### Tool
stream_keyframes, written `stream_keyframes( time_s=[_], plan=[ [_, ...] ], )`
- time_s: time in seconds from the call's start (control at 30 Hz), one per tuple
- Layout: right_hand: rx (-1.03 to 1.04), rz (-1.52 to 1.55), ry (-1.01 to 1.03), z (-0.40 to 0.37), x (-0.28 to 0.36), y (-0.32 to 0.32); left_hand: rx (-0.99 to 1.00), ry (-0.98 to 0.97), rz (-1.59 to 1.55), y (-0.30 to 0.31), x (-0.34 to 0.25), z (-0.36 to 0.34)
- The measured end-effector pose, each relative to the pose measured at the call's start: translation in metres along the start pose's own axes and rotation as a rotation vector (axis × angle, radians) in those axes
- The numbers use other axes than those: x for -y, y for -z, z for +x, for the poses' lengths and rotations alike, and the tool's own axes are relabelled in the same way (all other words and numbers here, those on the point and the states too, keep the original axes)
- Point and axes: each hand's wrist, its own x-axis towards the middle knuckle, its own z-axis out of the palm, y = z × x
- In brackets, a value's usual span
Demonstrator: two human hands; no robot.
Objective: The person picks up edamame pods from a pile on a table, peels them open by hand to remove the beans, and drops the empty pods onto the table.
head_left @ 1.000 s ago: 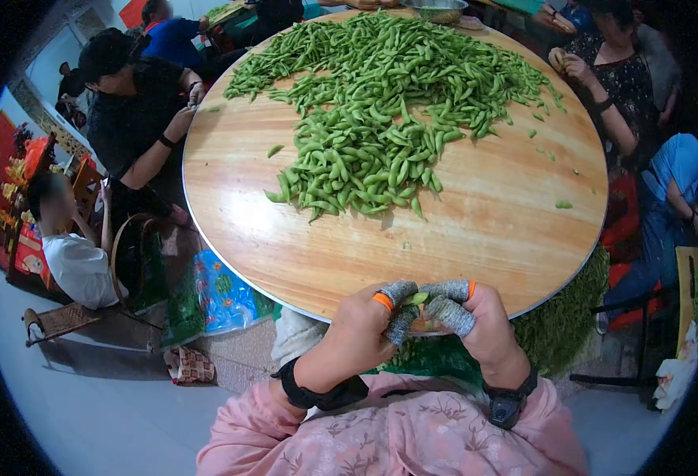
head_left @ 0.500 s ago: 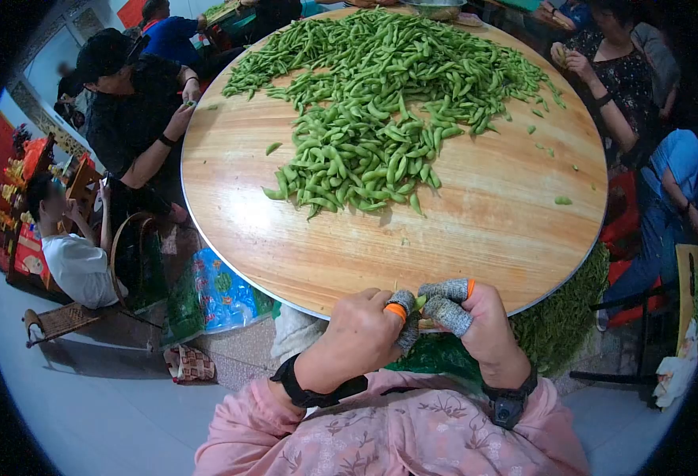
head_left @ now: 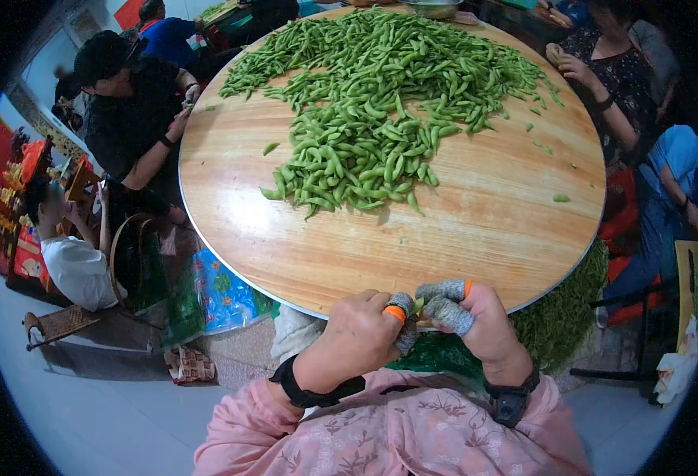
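Observation:
My left hand (head_left: pixel 358 332) is closed, its covered thumb and finger pinching one end of a small green edamame pod (head_left: pixel 419 305). From the other side my right hand (head_left: pixel 488 325) pinches the same pod between grey knitted finger covers with an orange band. Most of the pod is hidden by the fingertips. Both hands are at the near edge of a round wooden table (head_left: pixel 492 230), in front of my body. Beyond them a big heap of edamame pods (head_left: pixel 365 151) spreads over the middle and far side of the tabletop.
A few loose pods (head_left: pixel 561 197) lie at the right of the table. Below the right rim is a pile of green stalks (head_left: pixel 567 325). A blue printed bag (head_left: pixel 222 289) lies on the floor at left. Other people sit around the table, and a bowl (head_left: pixel 432 8) stands at the far edge.
Both hands stay almost in place, still pinching the pod, with only slight finger movement. The co-workers' hands at left and right shift a little.

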Motion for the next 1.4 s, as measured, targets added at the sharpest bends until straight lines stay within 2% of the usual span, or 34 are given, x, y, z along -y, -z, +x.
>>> stream_keyframes(
  time_s=[0.43,0.6,0.9,1.1,1.17,1.2,1.27,1.4],
  plan=[
    [-0.032,0.02,-0.028,0.0,-0.004,-0.003,0.073,-0.015,0.048,0.0,-0.003,0.002],
    [-0.063,-0.091,0.016,0.001,-0.014,0.001,0.085,-0.019,0.078,-0.002,-0.004,0.001],
    [0.01,0.146,-0.044,0.003,-0.012,0.004,0.121,-0.02,-0.141,-0.003,0.002,-0.002],
    [0.016,0.025,0.035,0.003,-0.009,0.002,0.048,0.041,-0.148,-0.009,0.0,-0.004],
    [0.036,0.037,0.077,0.002,-0.014,0.004,0.024,0.098,-0.432,-0.014,0.002,-0.007],
    [0.057,0.049,0.121,0.002,-0.015,0.004,0.025,0.097,-0.433,-0.013,0.001,-0.006],
    [0.093,0.05,0.164,0.001,-0.015,0.004,0.022,0.278,-0.801,-0.009,-0.004,-0.006],
    [0.13,0.057,0.204,0.001,-0.013,0.004,0.011,0.179,-0.878,-0.008,0.003,-0.007]
  ],
)
